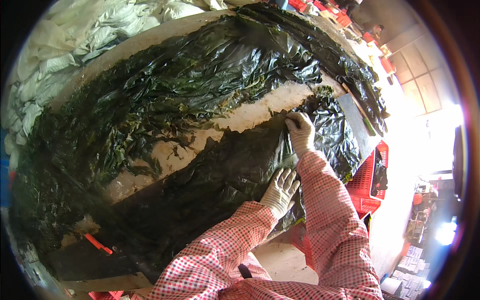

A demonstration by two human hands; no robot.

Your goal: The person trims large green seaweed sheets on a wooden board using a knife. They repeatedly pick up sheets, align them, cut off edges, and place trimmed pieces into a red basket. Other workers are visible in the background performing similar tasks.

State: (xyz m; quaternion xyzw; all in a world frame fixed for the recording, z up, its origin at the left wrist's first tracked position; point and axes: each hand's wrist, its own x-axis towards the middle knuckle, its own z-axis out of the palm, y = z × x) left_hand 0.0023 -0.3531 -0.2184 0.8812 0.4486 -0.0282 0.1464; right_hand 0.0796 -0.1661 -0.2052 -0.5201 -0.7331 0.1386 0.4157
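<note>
Broad dark-green kelp sheets (225,176) lie spread and layered before me on the table (172,153). My left hand (279,192), in a striped whitish glove, rests flat on the kelp near the table's front edge with its fingers a little apart. Farther out, my right hand (302,132), gloved the same way, pinches the upper edge of a sheet between thumb and bent fingers. Just beyond it is crumpled, glossy kelp (335,131). A large heap of wet kelp (210,71) covers the table's far side.
A red-handled tool (98,243) lies at the lower left. At right, a thin stick with a green end (360,108) lies beside a grey board (350,114). Red plastic crates (363,176) stand off the right edge. Pale sacks (56,60) are piled behind; a person (376,30) is far off.
</note>
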